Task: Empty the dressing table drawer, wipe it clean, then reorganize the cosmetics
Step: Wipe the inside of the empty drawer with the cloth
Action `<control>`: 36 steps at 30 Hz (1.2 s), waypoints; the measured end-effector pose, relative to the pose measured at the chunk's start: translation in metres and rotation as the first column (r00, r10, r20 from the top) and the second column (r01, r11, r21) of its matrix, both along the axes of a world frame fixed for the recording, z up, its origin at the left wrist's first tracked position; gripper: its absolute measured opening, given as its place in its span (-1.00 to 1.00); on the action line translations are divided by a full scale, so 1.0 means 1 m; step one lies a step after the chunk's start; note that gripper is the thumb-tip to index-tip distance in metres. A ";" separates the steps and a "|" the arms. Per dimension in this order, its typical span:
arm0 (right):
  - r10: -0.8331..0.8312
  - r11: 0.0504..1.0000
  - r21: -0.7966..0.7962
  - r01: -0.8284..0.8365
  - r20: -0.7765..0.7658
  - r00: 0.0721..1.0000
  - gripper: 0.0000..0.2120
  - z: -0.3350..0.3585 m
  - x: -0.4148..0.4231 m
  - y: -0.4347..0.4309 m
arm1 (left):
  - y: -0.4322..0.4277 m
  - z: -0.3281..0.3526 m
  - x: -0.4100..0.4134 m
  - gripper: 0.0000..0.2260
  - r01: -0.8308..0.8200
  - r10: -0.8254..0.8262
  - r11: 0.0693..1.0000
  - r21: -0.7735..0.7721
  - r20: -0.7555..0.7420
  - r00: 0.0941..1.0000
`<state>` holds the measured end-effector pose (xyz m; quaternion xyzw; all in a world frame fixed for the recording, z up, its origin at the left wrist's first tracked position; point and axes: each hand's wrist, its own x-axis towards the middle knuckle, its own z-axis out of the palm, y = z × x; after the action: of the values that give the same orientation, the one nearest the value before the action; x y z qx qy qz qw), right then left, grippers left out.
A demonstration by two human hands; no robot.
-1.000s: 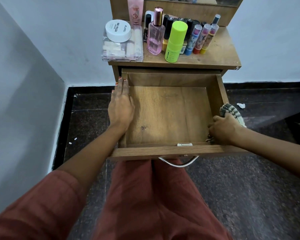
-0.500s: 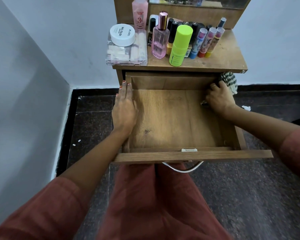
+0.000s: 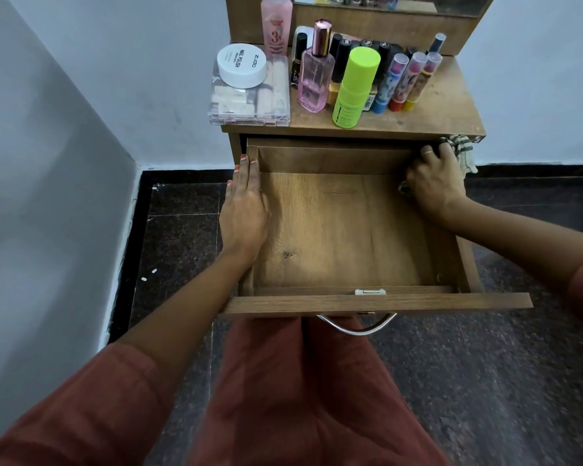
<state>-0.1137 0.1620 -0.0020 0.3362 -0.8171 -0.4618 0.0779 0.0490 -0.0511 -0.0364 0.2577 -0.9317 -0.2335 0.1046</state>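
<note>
Drawer [image 3: 344,230] pulled out, center frame, inside bare. Left hand [image 3: 244,210] flat, grip apart, resting on drawer's left wall. Right hand [image 3: 433,183] at drawer's far right corner, grip clamped on striped cloth [image 3: 460,151]. Cosmetics upper center on desk [image 3: 445,109]: green bottle [image 3: 355,87], pink perfume [image 3: 315,75], white jar [image 3: 241,65].

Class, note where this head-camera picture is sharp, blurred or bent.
Head view: the open wooden drawer and lime-green bottle are sharp; the dark speckled floor smears at lower right; wide-angle bends the drawer's front edge.
</note>
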 end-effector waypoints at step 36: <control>0.047 0.999 0.016 -0.050 0.125 0.991 -0.70 -0.014 -0.002 -0.006 | 0.001 0.000 -0.001 -0.55 -0.005 0.005 1.000 -0.026 0.005 1.000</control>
<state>-0.1154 0.1561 -0.0160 0.3849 -0.8076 -0.4455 0.0347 0.0481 -0.0502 -0.0369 0.2595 -0.9342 -0.2207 0.1063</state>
